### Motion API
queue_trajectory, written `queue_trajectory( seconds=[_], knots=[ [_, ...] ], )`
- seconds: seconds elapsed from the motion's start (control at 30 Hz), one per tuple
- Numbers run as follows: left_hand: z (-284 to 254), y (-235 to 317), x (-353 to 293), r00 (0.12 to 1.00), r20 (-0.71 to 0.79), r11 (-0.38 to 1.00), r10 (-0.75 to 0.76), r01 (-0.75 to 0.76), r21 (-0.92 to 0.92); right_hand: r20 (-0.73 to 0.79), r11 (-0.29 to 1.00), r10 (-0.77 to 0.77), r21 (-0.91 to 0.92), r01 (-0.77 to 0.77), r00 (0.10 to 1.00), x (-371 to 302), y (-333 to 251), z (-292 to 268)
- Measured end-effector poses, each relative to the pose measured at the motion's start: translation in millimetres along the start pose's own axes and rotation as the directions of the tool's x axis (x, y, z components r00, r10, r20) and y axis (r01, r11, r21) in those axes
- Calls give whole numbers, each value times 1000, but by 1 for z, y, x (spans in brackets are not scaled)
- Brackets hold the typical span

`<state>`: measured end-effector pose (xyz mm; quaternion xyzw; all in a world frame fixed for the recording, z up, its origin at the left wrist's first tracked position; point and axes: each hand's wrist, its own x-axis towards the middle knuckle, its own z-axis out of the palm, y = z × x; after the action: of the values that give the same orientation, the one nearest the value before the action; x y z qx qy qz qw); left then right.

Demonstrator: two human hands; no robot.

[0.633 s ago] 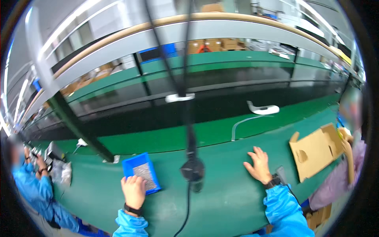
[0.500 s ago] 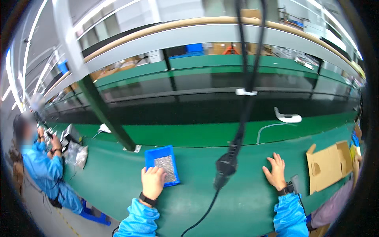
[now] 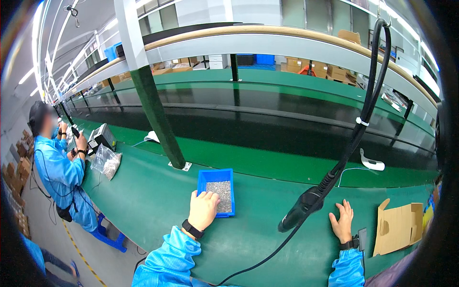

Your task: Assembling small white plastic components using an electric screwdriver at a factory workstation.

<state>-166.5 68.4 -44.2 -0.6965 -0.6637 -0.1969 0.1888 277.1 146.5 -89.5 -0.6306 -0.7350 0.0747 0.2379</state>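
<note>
A blue open bin stands on the green table, holding many small greyish metal pieces. My left hand is curled over the bin's near left corner, its fingers bent on the rim; the thumb side is partly hidden. Farther right, my right hand lies on the table with its fingers apart and nothing in it. Between the two hands a black electric screwdriver hangs tilted on its thick cable, with its lower end pointing toward the left.
An opened cardboard box lies right of my right hand. A green post rises behind the bin. A white curved device sits on the far ledge. At left, a co-worker in blue stands by a clear bag.
The view has turned left, so most of the scene sits farther right. The hanging screwdriver leans more steeply now. My left hand stays at the bin; my right hand stays spread on the table.
</note>
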Motion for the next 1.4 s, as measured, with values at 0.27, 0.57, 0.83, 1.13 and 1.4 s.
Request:
queue_trajectory(
  seconds=[0.27,0.57,0.83,1.13,1.4],
  knots=[
    [-2,3,3,1000,-9,999,-2,2,-42,-13,1000,-15,-10,15,1000,0,6,-1],
    [-2,2,1,1000,13,999,-12,12,-34,-13,1000,-18,-12,18,1000,-1,2,-2],
    [-3,2,2,1000,14,999,-10,11,-40,-13,1000,-18,-24,18,1000,-1,3,-1],
    [-22,6,7,985,-153,978,-83,51,-200,-22,999,-35,-23,35,999,0,1,0],
    [-172,79,42,907,-372,323,199,-419,-849,-13,999,-22,-50,21,1000,-2,12,-1]
  ],
)
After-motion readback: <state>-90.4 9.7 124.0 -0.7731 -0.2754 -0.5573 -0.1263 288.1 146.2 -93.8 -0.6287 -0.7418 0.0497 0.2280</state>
